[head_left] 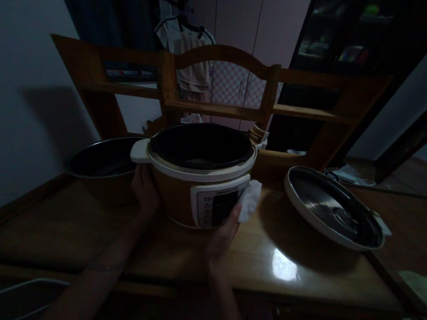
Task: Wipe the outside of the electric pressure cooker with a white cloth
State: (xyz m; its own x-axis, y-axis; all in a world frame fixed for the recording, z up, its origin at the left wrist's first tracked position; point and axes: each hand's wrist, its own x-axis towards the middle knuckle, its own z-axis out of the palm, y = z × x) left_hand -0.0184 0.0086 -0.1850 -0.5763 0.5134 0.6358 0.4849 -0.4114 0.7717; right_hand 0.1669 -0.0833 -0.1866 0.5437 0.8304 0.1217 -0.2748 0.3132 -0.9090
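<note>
A brown electric cooker [177, 197] with a cream rim, lidless and dark inside, stands on the wooden desk. Its control panel [217, 203] faces me, turned slightly right. My left hand [145, 190] grips the cooker's left side just beneath the cream side handle [141, 151]; its fingertips are partly hidden. Pinched in my right hand [225, 235] is a crumpled white wipe [249, 201], tissue or cloth, pressed against the panel's right edge. Left of the cooker sits a dark inner pot [96, 179], partly behind my left hand. The round lid [320, 211] lies underside up at the right.
The wooden desk [262, 271] has a shelf rack [214, 108] along its back edge, close behind the cooker. A wall [16, 102] borders the left side. White bars [11, 288] show at lower left. Clothes on hangers [191, 47] hang beyond the rack.
</note>
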